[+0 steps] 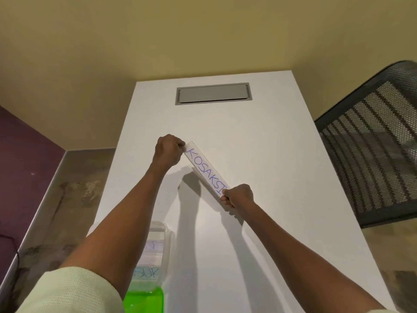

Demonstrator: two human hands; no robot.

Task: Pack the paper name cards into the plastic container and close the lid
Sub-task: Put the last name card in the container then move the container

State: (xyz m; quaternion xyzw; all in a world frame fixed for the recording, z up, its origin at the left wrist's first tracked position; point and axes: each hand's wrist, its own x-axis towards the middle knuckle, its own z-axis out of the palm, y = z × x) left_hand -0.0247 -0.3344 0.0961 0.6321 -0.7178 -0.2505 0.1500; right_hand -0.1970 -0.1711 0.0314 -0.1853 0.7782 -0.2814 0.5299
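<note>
A long white paper name card [206,168] with blue handwritten letters hangs above the white table [282,199], tilted from upper left to lower right. My left hand [168,151] pinches its far end and my right hand [239,196] pinches its near end. The clear plastic container [155,256] stands at the table's near left, partly hidden by my left forearm, with lettered cards inside. A bright green lid [144,299] lies just in front of it at the near edge.
A grey cable hatch [213,93] is set into the far end of the table. A black mesh chair [372,145] stands to the right. The floor and a purple wall lie to the left.
</note>
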